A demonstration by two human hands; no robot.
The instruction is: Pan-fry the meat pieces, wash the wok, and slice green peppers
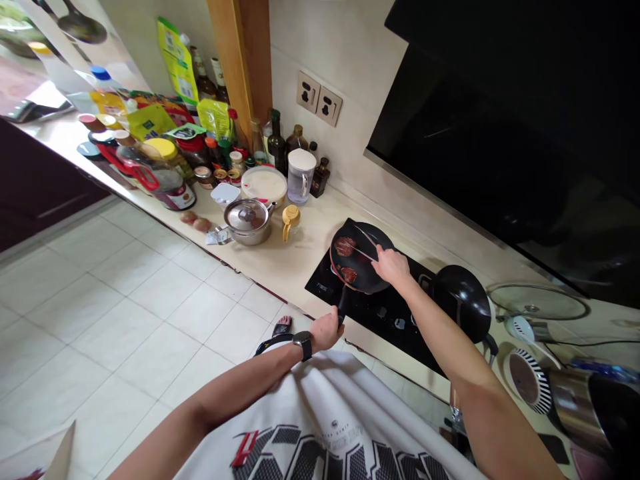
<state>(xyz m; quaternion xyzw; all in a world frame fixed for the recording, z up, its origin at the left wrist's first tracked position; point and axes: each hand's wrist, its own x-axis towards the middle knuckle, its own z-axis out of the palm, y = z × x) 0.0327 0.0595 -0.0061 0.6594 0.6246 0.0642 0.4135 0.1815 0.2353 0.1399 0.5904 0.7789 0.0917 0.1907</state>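
Note:
A black frying pan (367, 267) sits on the left burner of a black stove (385, 310), with two reddish-brown pieces of meat (345, 247) in it. My left hand (326, 329), a watch on its wrist, is closed around the pan's handle at the counter's front edge. Over the pan's right side, my right hand (391, 264) pinches a pair of chopsticks (364, 243) whose tips reach toward the upper piece of meat.
A black wok (463, 300) stands on the right burner, with a glass lid (537, 303) beyond it. Left of the stove are a lidded steel pot (247, 220), a white jug (301, 175), and several bottles, jars and packets. A range hood (505, 133) hangs overhead.

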